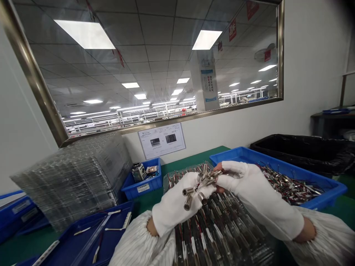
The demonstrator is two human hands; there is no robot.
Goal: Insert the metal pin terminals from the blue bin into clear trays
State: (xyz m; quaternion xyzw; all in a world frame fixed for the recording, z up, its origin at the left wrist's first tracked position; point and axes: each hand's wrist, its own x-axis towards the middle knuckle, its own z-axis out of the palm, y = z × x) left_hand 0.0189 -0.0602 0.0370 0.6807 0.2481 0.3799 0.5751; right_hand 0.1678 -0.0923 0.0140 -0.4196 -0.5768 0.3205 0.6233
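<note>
My left hand (173, 205), in a white glove, grips a bunch of small silver metal cylinders (200, 184) with thin wires, held above a clear tray (222, 236) filled with rows of the same parts. My right hand (249, 190), also gloved, pinches the top of the bunch with its fingertips. Both sleeves are white with fine stripes.
A blue bin (327, 192) heaped with loose wired cylinders stands to the right, a black-lined bin (302, 149) behind it. A tall stack of clear trays (74, 177) rises at left. A small blue box (144, 181) and a flat blue tray (97, 236) lie on the green table.
</note>
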